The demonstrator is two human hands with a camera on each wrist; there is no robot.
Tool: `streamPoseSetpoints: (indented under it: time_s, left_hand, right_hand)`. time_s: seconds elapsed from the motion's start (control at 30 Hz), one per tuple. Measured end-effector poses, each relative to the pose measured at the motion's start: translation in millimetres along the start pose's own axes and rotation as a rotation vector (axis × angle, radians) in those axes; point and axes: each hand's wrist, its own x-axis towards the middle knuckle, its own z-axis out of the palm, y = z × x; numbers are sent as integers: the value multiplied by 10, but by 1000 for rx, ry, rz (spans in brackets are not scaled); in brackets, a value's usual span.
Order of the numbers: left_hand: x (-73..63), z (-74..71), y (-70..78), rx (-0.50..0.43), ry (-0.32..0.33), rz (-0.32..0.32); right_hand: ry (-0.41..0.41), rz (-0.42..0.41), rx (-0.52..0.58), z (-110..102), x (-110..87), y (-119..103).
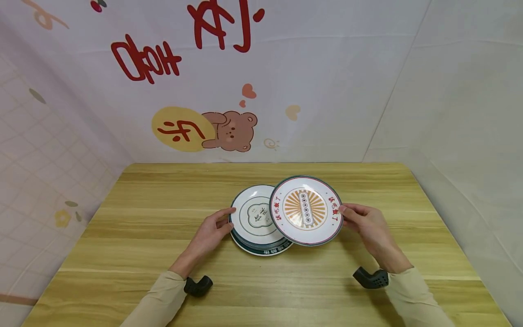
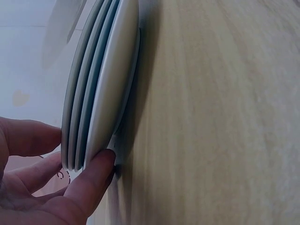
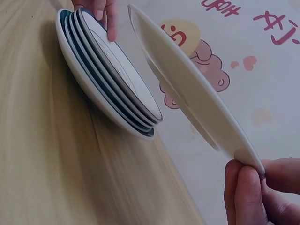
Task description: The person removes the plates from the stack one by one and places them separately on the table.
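My right hand pinches the rim of a white plate with a dark green edge, an orange sunburst and red characters. That plate is raised and tilted, and in the head view it overlaps the right part of a stack of plates. In the right wrist view a gap shows between the raised plate and the stack. My left hand grips the stack's left edge, with fingertips at the upper rims and a thumb against the larger bottom plate. A flower-shaped emblem marks the stack's top plate.
The stack stands on a wood-grain table, toward its back half. Behind rises a white cloth backdrop with red characters and a printed bear. A black wrist mount sits by each sleeve.
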Motion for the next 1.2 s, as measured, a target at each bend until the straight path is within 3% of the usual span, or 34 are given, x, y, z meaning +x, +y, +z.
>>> streamPoseSetpoints:
  time_s: [0.2, 1.2]
  left_hand:
    - [-6, -7, -16, -71, -17, 16]
    - [0, -4, -7, -29, -11, 0]
  right_hand:
    - [8, -10, 38, -129, -19, 26]
    - [64, -40, 143, -746, -42, -29]
